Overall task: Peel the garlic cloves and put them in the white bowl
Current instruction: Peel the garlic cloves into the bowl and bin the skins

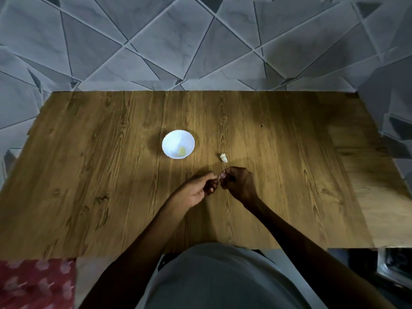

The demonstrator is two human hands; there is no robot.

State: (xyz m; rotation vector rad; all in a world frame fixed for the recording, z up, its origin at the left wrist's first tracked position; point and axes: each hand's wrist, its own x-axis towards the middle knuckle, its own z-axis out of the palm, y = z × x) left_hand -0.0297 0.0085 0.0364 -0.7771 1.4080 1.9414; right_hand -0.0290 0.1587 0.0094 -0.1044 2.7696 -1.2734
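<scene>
my left hand (199, 189) and right hand (239, 182) both pinch a small garlic clove (222, 175) above the counter (111, 175), near and right of the white bowl (169, 139) holding a peeled clove (182, 150).

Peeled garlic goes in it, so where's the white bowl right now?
In the head view the white bowl stands on the wooden table just left of centre, beyond the left hand, with a white garlic piece lying apart to its right.

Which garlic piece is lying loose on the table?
The whitish piece on the table right of the white bowl. A yellowish piece lies inside the bowl; a third piece is pinched between the left hand and right hand.
</scene>
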